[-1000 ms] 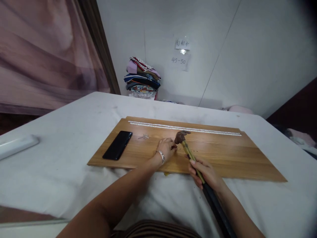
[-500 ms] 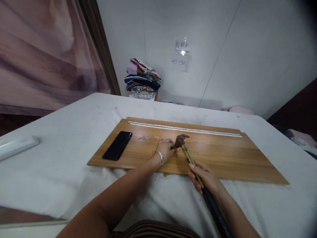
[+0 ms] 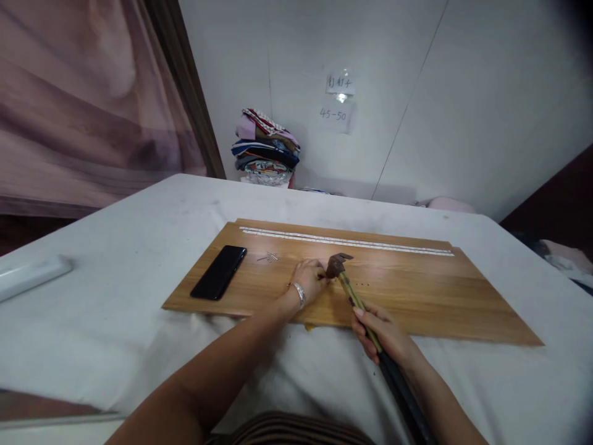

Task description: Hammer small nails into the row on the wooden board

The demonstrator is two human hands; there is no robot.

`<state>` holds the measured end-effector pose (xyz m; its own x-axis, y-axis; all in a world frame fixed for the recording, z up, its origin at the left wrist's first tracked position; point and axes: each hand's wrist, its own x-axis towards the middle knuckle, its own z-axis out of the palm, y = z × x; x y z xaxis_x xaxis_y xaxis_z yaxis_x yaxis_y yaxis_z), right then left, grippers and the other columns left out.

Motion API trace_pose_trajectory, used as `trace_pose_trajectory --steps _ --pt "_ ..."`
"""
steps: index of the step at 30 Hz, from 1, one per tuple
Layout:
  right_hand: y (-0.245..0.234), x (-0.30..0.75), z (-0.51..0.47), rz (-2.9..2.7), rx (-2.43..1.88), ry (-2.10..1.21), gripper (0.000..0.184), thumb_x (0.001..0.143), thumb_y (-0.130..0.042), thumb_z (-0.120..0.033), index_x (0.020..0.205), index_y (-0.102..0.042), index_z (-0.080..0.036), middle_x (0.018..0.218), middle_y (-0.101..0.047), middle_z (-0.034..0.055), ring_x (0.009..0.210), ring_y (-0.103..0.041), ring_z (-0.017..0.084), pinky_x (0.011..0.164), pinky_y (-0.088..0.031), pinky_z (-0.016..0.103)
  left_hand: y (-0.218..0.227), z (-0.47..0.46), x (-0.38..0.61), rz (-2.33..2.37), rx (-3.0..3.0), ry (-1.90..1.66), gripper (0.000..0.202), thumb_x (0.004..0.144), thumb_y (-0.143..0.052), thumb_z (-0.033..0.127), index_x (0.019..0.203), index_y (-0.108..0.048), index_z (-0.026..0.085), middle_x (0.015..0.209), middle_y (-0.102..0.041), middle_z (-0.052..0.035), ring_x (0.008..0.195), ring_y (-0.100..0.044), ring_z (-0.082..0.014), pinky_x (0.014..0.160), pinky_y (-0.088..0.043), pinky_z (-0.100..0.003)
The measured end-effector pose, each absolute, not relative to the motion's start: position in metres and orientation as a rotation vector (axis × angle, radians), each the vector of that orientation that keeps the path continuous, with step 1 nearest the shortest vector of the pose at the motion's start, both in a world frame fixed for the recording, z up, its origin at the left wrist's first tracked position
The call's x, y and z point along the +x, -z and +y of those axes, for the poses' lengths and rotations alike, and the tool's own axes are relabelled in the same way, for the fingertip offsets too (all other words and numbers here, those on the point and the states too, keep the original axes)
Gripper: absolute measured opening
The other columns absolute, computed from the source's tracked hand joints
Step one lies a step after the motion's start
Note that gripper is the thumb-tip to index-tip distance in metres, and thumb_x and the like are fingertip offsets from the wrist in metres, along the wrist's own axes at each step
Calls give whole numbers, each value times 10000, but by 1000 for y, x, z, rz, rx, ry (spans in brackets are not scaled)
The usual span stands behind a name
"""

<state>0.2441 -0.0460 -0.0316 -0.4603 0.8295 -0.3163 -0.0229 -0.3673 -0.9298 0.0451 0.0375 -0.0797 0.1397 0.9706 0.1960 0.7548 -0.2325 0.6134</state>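
Observation:
My right hand (image 3: 382, 330) is wrapped around the handle of a claw hammer (image 3: 354, 296), which has a rusty brown head and a yellowish shaft with a dark lower grip. The hammer's head is low over a wood-grain board (image 3: 430, 290), right beside the fingertips of my left hand (image 3: 309, 276). Those fingers are closed in a pinch on what looks like a nail, mostly hidden by them and the hammer head. A silver bracelet circles that wrist. Small dark dots mark the board just right of the hammer. Several loose nails (image 3: 267, 257) lie further left on the board.
A black phone (image 3: 219, 272) rests on the board's left end. Two white marked strips (image 3: 347, 241) run along its far side. The board lies on a white-covered table (image 3: 115, 247). Folded clothes (image 3: 266, 148) are stacked at the back wall, and a white object (image 3: 34, 275) sits at far left.
Both hands and the hammer stay in nearly the same place. The hammer's head is very slightly lower and further left, close against the left fingertips.

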Motion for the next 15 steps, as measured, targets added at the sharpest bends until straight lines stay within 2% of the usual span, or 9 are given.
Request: trace_pose_trajectory --steps 5,11,15 --pt "32 244 -46 -1264 -1105 -1873 375 768 -598 -546 749 -459 -197 517 -452 -97 266 -318 24 246 -317 151 82 39 45 1658 2073 -812 67 755 -664 260 736 -729 253 902 -672 -14 983 -561 -198 926 -391 -362" --pt "31 244 -45 -1331 -1138 -1864 404 777 -585 -554 670 -438 -193 470 -429 -98 261 -315 23 245 -326 147 82 38 44 1658 2082 -807 68 753 -671 277 743 -733 250 914 -679 -16 987 -562 -200 919 -396 -355" --pt "32 245 -45 -1341 -1119 -1836 373 810 -564 -525 688 -446 -192 473 -430 -97 263 -314 25 251 -328 145 80 37 45 1664 2083 -813 66 756 -667 256 746 -731 242 903 -681 -12 977 -564 -191 912 -397 -348"
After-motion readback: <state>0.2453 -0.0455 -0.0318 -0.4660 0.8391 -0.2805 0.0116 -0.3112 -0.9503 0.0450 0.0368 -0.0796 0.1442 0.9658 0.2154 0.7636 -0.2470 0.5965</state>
